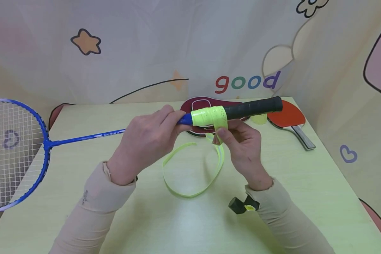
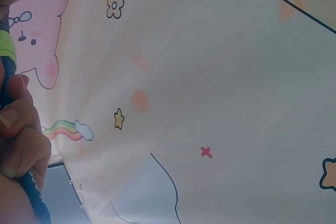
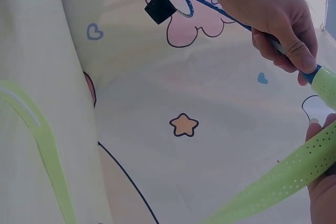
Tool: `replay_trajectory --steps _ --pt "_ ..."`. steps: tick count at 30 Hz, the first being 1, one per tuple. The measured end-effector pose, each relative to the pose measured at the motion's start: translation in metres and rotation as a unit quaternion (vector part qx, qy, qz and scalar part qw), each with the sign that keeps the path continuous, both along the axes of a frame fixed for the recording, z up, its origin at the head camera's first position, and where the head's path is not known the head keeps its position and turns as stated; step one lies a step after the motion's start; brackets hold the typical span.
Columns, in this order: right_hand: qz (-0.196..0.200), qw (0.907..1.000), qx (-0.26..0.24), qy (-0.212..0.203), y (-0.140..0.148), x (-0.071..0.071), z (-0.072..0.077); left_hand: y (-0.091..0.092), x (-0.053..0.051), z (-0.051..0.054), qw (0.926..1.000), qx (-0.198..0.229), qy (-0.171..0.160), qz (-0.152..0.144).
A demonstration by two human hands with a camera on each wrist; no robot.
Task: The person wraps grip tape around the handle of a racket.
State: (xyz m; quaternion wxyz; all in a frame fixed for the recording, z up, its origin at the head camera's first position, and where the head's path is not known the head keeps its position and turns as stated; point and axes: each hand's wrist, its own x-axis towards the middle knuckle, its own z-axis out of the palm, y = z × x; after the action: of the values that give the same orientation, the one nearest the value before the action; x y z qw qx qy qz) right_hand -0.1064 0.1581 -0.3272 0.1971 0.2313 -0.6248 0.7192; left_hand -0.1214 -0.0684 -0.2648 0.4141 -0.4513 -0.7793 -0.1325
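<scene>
A blue badminton racket [image 1: 87, 137] is held above the table, its head at the left and its black handle [image 1: 254, 108] pointing right. My left hand [image 1: 149, 141] grips it at the blue cone below the handle. Yellow-green perforated tape [image 1: 206, 115] is wound around the handle's part nearest the cone. Just right of the windings, my right hand [image 1: 244, 151] pinches the tape strip between thumb and fingers. The strip's loose length [image 1: 187, 196] curves in a loop below the hands. In the right wrist view the perforated tape [image 3: 283, 182] runs down from the right hand [image 3: 323, 198].
On the pale table [image 1: 177, 225], a dark red paddle-shaped item [image 1: 190, 104] lies behind the handle, partly covered. A red table tennis bat [image 1: 287, 114] lies at the back right, beside a small yellow-green piece [image 1: 259, 119]. A printed curtain [image 1: 146, 53] hangs behind the table.
</scene>
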Motion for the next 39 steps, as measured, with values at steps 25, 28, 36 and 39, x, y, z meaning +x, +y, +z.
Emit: replay_trajectory --steps 25,28,36,39 --pt "-0.001 0.9995 0.013 0.029 0.0055 -0.0034 -0.0031 0.001 -0.0001 -0.0008 0.9986 -0.037 -0.034 0.016" --pt "-0.003 0.9995 0.016 0.027 0.0063 -0.003 -0.0042 0.001 0.0013 -0.0006 0.9965 -0.045 -0.07 0.012" --pt "-0.009 0.9994 0.024 0.024 0.0078 -0.002 -0.0045 0.0015 0.0029 0.0 0.9908 -0.049 -0.126 0.005" --pt "-0.011 0.9994 0.022 0.024 0.0079 -0.0028 -0.0044 0.0022 0.0025 0.0005 0.9919 -0.047 -0.118 0.003"
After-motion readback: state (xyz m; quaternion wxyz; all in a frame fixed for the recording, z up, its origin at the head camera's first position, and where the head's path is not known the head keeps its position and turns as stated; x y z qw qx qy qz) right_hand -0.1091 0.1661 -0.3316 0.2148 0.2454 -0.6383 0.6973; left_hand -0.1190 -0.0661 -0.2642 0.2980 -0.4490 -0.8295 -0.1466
